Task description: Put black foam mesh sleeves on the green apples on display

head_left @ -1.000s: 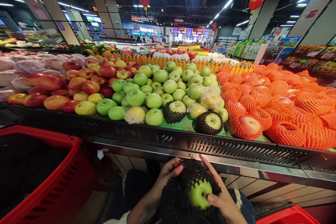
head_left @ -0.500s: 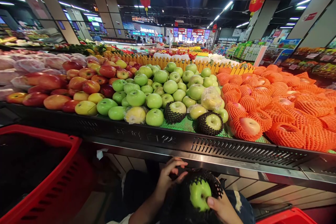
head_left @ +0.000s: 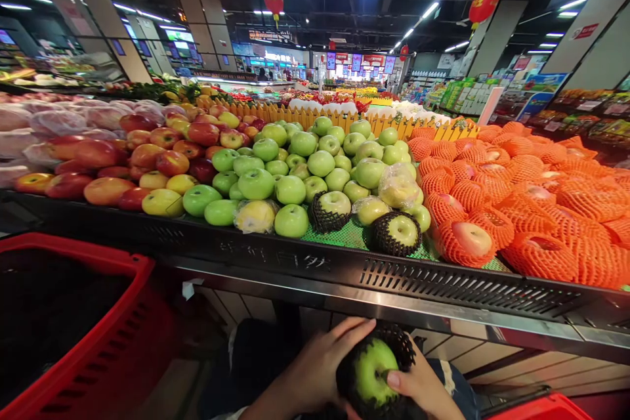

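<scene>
Fingers (head_left: 394,378) of both hands clamped round netted green apple (head_left: 373,371), cupped between palms

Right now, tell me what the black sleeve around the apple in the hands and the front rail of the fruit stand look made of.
Black sleeve: apparently soft foam netting, matte, with open mesh holes showing the green apple that both hands hold. Front rail: likely polished metal, since it shines and mirrors light; the dark slotted strip above could be painted metal or plastic.

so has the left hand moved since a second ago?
Yes. The left hand has slid down onto the netted green apple, farther below the display shelf edge.
</scene>
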Motion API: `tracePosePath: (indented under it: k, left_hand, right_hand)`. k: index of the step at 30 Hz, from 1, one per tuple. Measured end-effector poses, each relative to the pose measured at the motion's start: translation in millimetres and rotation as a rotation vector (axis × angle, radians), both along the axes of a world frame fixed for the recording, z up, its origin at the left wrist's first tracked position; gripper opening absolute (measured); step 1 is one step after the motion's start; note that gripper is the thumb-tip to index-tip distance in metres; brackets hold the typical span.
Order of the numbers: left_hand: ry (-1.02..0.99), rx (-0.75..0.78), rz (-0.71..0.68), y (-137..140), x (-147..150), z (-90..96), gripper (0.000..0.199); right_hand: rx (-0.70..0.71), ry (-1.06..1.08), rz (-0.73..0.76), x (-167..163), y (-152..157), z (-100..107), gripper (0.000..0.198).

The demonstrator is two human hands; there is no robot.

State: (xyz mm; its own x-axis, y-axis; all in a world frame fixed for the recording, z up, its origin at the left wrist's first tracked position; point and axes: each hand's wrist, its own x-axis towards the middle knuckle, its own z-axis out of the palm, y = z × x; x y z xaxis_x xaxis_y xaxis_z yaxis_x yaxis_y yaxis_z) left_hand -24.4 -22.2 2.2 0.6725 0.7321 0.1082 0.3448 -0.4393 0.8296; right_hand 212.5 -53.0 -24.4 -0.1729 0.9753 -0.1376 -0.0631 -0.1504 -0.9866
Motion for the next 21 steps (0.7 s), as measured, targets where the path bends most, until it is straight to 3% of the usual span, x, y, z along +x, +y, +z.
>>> tracePosePath:
  k: [3,5,8,10,13,15,18,19,21]
  left_hand:
    - [0.131,0.006,-0.045,-5.3,8.9,10.1,0.099]
    - [0.123,0.047,-0.064,-8.1,12.6,10.9,0.086]
    - [0.06,0.19,-0.031,-9.7,11.8,1.1,0.07]
    - [0.019,0.307,0.044,-7.7,8.0,-7.3,0.067]
    - [-0.082,0.453,0.184,1.5,0.0,-8.9,0.087]
    - [-0.182,0.548,0.296,11.8,-5.9,1.2,0.102]
    - [-0.26,0.658,0.544,32.1,-12.7,27.9,0.093]
    - [-0.262,0.683,0.626,39.9,-13.6,37.9,0.089]
    - [-0.265,0.734,0.758,56.3,-12.4,56.7,0.085]
  right_hand:
    - [-0.001,-0.073,0.29,-3.6,7.9,31.8,0.073]
    - [0.024,-0.093,0.389,-6.9,12.9,46.7,0.067]
    - [0.078,-0.176,0.339,-9.6,18.6,57.4,0.075]
    - [0.135,-0.228,0.274,-9.2,21.6,62.8,0.092]
    - [0.234,-0.229,0.209,-6.6,26.9,77.8,0.116]
    - [0.323,-0.238,0.063,-5.0,33.4,92.3,0.102]
    - [0.579,-0.444,-0.416,-6.9,53.4,114.3,0.059]
    - [0.69,-0.569,-0.592,-9.1,63.0,120.0,0.056]
    - [0.864,-0.834,-0.772,-15.3,84.5,127.9,0.075]
